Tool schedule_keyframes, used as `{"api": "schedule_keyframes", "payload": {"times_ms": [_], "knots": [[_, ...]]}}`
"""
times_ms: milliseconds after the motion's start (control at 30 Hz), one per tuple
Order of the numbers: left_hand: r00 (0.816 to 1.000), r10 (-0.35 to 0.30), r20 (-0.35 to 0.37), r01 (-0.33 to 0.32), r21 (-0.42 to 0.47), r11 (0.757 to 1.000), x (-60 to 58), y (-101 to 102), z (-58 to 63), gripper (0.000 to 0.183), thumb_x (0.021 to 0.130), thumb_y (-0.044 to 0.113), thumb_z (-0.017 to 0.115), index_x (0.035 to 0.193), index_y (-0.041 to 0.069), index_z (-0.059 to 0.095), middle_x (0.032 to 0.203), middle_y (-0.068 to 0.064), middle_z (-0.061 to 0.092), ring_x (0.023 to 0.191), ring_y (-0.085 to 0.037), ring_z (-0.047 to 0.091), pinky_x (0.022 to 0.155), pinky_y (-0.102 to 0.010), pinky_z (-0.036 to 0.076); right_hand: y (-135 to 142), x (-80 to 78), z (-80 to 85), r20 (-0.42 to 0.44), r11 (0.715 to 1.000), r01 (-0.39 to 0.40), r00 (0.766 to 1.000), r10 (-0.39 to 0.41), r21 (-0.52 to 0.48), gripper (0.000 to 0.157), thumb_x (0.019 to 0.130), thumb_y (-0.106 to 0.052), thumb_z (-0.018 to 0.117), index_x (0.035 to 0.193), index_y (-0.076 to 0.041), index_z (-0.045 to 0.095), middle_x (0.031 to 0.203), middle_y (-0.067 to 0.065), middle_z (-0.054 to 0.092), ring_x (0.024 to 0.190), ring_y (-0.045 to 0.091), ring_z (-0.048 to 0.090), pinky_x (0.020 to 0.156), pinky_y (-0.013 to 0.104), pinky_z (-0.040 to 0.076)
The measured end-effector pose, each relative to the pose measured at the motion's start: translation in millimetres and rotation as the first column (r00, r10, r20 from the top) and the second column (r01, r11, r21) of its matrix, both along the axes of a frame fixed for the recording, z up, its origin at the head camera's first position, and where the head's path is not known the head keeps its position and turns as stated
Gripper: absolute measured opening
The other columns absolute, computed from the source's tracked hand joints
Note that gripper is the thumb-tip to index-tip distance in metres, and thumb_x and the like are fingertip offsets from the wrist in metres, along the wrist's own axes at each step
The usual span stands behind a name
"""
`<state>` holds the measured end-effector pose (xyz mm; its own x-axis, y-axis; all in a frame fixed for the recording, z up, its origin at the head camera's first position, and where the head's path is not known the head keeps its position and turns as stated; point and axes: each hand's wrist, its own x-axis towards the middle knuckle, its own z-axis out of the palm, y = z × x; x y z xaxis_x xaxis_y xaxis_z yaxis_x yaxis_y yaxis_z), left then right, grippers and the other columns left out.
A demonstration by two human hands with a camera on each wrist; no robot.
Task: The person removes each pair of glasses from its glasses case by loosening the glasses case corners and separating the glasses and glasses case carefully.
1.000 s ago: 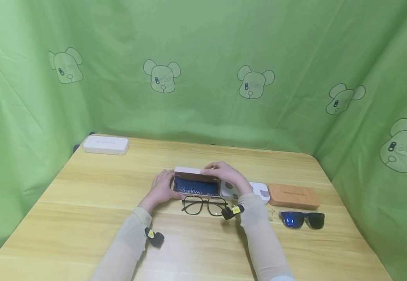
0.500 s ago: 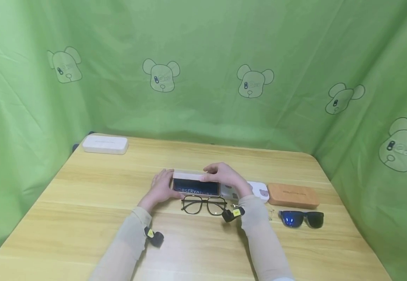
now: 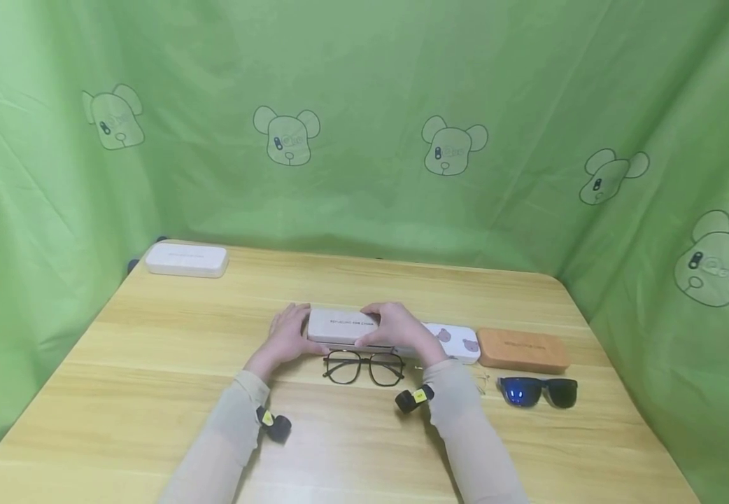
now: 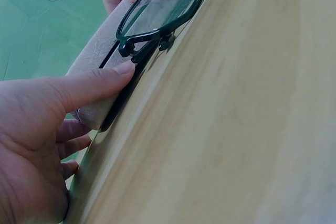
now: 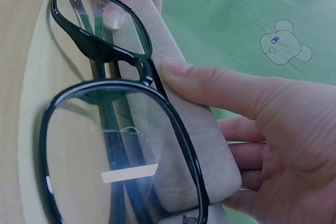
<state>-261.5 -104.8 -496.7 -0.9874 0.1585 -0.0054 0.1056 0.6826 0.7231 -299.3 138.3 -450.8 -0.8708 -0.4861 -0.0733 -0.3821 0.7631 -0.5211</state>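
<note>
A light grey glasses case [image 3: 333, 323] with small lettering lies mid-table, its lid down over the base. A dark strip shows along its front edge in the left wrist view. My left hand [image 3: 285, 334] grips the left end, thumb at the front edge and fingers behind. The right hand [image 3: 399, 329] holds the lid's right part, thumb at the front and fingers over the back, as the right wrist view shows the case [image 5: 202, 135]. Black-framed eyeglasses [image 3: 364, 360] stand just in front of the case, touched by neither hand as far as I can see.
To the right are a white case with bear prints [image 3: 459, 343], an orange glasses case [image 3: 523, 351] and blue-lensed sunglasses [image 3: 524, 392]. Thin-framed glasses [image 3: 483, 382] are partly hidden by my right wrist. Another white case [image 3: 187, 260] lies at the far left corner.
The grey case's lid has swung down toward me under my right hand, covering the dark cloth with white lettering inside. My left hand has stayed at the left end.
</note>
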Motion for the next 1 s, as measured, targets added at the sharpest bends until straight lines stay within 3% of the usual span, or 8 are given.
{"api": "schedule_keyframes", "payload": {"times_ms": [433, 667, 1000], "knots": [[1.0, -0.005, -0.002, 0.005, 0.002, 1.0, 2.1, 1.0, 2.7, 0.095, 0.063, 0.031, 0.089, 0.142, 0.001, 0.044, 0.158, -0.017, 0.031, 0.15, -0.039, 0.014, 0.124, -0.055, 0.001, -2.6, 6.6, -2.4, -0.004, 0.998, 0.053, 0.999, -0.053, 0.021, 0.082, 0.063, -0.04, 0.089, 0.133, -0.01, 0.058, 0.126, 0.007, 0.067, 0.108, 0.02, 0.063, 0.103, 0.04, 0.05], [1.0, 0.004, -0.027, -0.004, -0.011, 1.0, 1.8, 1.4, -1.2, 0.097, 0.061, 0.03, 0.09, 0.142, 0.002, 0.044, 0.157, -0.017, 0.033, 0.149, -0.04, 0.017, 0.123, -0.057, 0.004, -5.9, 8.0, -4.4, -0.033, 1.0, 0.026, 0.999, -0.025, 0.009, 0.078, 0.061, -0.034, 0.09, 0.128, -0.008, 0.061, 0.115, 0.006, 0.069, 0.093, 0.014, 0.062, 0.092, 0.035, 0.053], [0.999, -0.004, -0.038, 0.003, -0.024, 1.0, 2.6, 2.3, 0.3, 0.096, 0.061, 0.029, 0.09, 0.141, 0.002, 0.045, 0.156, -0.019, 0.034, 0.149, -0.042, 0.017, 0.123, -0.059, 0.005, -5.8, 9.5, -4.9, -0.066, 1.0, -0.005, 0.998, 0.007, 0.03, 0.076, 0.064, -0.033, 0.089, 0.128, -0.004, 0.059, 0.12, 0.009, 0.065, 0.105, 0.021, 0.06, 0.099, 0.039, 0.05]]}}
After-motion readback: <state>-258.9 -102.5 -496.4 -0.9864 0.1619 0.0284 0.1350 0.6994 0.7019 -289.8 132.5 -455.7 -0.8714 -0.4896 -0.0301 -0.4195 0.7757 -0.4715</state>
